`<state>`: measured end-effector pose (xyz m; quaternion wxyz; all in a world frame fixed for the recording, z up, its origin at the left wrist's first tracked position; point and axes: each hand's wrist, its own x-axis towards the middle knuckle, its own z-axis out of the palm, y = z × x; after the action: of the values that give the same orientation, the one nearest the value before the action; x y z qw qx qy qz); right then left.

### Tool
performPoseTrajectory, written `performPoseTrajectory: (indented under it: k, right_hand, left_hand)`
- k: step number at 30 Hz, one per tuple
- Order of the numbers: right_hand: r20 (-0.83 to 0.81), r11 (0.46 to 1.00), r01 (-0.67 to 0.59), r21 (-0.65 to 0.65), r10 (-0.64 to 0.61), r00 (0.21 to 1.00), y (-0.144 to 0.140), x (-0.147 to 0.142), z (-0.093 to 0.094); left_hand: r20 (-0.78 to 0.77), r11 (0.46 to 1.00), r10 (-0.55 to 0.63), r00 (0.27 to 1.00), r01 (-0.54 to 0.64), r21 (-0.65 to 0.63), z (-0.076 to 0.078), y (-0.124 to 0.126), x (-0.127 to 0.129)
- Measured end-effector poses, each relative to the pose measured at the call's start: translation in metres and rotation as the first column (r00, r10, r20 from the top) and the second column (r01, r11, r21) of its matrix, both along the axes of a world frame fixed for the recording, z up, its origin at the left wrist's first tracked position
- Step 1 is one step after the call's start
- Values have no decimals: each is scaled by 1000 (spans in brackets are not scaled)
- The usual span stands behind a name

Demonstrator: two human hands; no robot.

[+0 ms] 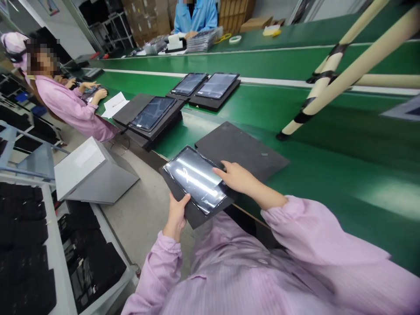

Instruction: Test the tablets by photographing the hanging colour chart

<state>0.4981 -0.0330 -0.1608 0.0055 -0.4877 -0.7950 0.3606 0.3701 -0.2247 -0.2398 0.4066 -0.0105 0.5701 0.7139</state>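
Note:
A tablet with a glossy film-covered screen lies on a black foam pad, tilted at the front edge of the green bench. Bright ceiling lights reflect in its screen. My left hand grips the near left side, thumb on the tablet's edge and the other fingers hidden under the pad. On the right end, my right hand touches the screen with one fingertip, another finger held apart from it; the remaining fingers are partly hidden. Beyond my right hand, a second black foam sheet lies flat on the bench.
Further along the green bench are several tablets on black pads, one tablet nearest. Taped beige poles stand at right. A pink-sleeved person works at left; one in blue sits opposite. A grey box and bins are at left.

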Motion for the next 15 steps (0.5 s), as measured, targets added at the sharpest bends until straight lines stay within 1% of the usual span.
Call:
performPoseTrajectory:
  k: [2,5,8,10,12,13,14,15]
  right_hand:
    - [12,997,36,-67,-36,999,10,-3,4]
    - [-24,976,89,-197,-96,995,20,4,11]
    - [-133,917,95,-388,-158,978,20,16,15]
    - [-211,855,87,-511,-223,952,15,24,16]
    - [-279,795,66,-603,-288,916,7,29,16]
    - [-316,747,53,-662,-343,885,4,31,15]
    - [-348,686,37,-727,-414,842,2,34,15]
    - [-365,613,22,-790,-499,786,1,36,14]
  left_hand:
    - [-4,1000,-15,1000,15,-6,1,4,0]
    - [0,999,-44,999,44,-8,0,6,-1]
    - [-4,998,-66,998,66,-1,1,8,-3]
    - [-9,997,-79,997,79,1,4,11,-4]
    - [-7,995,-102,995,102,5,10,15,-3]
    - [-2,993,-115,993,115,10,14,18,-2]
    - [2,992,-126,992,125,19,18,20,0]
    - [5,991,-134,991,133,29,21,22,2]
